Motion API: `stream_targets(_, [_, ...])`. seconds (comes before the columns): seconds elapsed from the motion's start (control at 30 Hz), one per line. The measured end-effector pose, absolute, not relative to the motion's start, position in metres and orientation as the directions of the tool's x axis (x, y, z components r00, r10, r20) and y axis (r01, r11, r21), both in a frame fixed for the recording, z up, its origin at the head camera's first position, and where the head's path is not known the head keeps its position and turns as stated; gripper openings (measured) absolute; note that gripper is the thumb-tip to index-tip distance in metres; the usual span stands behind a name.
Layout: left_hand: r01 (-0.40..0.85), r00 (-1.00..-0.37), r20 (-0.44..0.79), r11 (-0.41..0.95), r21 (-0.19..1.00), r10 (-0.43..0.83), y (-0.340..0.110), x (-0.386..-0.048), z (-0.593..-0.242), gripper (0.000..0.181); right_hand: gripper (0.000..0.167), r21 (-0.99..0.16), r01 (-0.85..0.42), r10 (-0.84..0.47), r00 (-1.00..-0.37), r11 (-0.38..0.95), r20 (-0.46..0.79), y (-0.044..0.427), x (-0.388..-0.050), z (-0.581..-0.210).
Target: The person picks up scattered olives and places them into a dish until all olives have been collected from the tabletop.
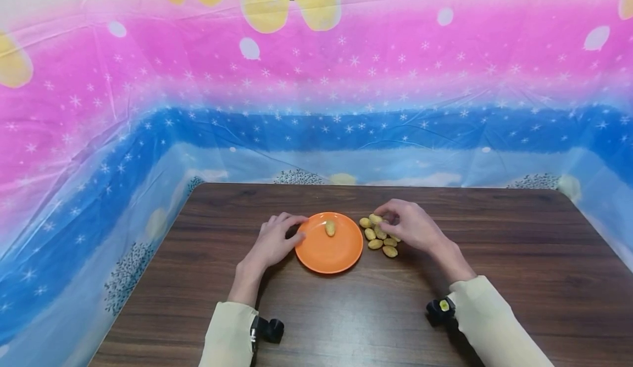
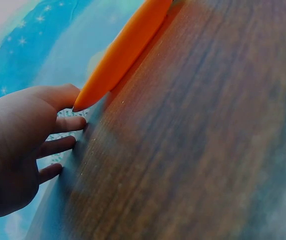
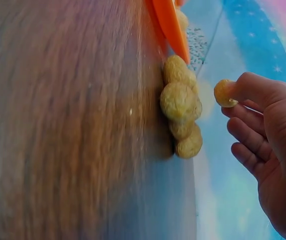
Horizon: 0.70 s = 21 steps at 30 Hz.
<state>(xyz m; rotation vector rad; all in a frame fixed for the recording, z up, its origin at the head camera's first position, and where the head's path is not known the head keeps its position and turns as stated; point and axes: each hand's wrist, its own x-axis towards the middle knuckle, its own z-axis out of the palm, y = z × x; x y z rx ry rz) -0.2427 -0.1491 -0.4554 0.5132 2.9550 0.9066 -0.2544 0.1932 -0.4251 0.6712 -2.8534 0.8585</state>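
An orange plate point(image 1: 328, 254) lies on the table with one small yellow-brown, potato-like oval piece point(image 1: 330, 228) on it. At the plate's left rim rests my left hand point(image 1: 272, 242); its thumb and forefinger touch the edge, and the other fingers are spread loosely. My right hand point(image 1: 412, 225) is over the right part of a pile of similar oval pieces point(image 1: 375, 244). In the right wrist view, thumb and forefinger pinch one oval piece point(image 3: 225, 93), held apart from the pile point(image 3: 176, 102). The hand hides part of the pile in the head view.
The dark wood-grain table point(image 1: 336, 323) has rounded far corners. Behind it and at the sides hangs a pink and blue cloth point(image 1: 316, 98) printed with snowflakes and balloons. A small black device point(image 1: 269, 329) is strapped at the left wrist, another device point(image 1: 440, 311) at the right.
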Motion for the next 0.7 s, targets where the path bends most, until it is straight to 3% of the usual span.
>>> stream_targets(0.7, [0.322,-0.942,0.102,0.774,0.545,0.321,-0.150,-0.243,-0.457,0.040,0.021,-0.487,-0.483,-0.446,-0.873,0.727,0.200,0.166,-0.261,-0.424])
